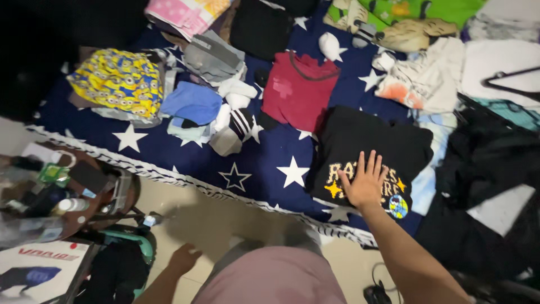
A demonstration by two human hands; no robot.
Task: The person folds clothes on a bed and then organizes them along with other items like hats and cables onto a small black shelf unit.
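Black folded shirt with yellow print and a small round blue badge, lying flat on the navy star-patterned blanket, toward four o'clock of the blanket's middle. Pressed from above by the right hand: palm down, fingers spread wide and straight, gripping nothing, resting on the printed lower part of the shirt. Left hand down at seven o'clock of the view, hanging over the pale floor, well apart from the blanket; loosely curled, possibly empty, though too blurred to say for sure.

Dark red shirt just beyond the black one, at eleven o'clock from it, corners nearly touching. Blue folded cloth and a black-and-white striped piece at nine to ten o'clock, near each other. Yellow cartoon-print garment farther out at ten o'clock, at the blanket's far left. Grey folded piece above the blue cloth. White and orange shirt at one o'clock from the black shirt. Heap of dark clothes at three o'clock, just beside it. Black hanger at two o'clock on white cloth. Round cluttered side table at eight o'clock, off the blanket's edge.
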